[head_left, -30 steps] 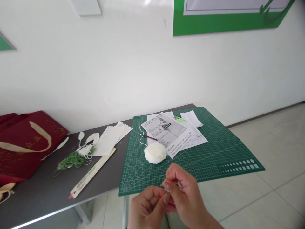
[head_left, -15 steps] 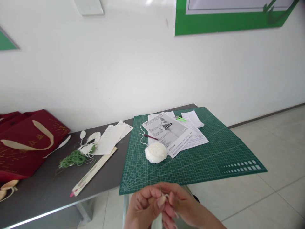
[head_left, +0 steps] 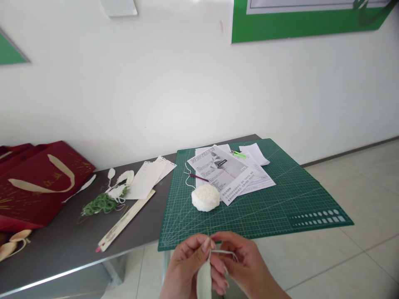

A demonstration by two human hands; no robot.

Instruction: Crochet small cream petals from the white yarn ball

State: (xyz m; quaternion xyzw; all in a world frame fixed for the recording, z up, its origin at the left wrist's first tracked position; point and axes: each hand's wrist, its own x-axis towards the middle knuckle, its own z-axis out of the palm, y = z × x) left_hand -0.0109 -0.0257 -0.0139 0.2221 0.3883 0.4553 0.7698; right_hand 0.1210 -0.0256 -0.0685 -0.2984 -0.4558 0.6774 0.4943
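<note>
Bottom center: left hand pinches the tip of a white petal-shaped piece, right hand grips white yarn; piece looks formed, yarn unfastened.

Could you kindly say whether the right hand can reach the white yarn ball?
Probably yes: the way from the right hand to the white yarn ball looks free, though a pale strand occupies that hand's grip.

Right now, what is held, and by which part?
Left hand holds a pale, leaf-shaped textile piece by its narrow upper end; right hand, thin white yarn, exact grip hidden.
</note>
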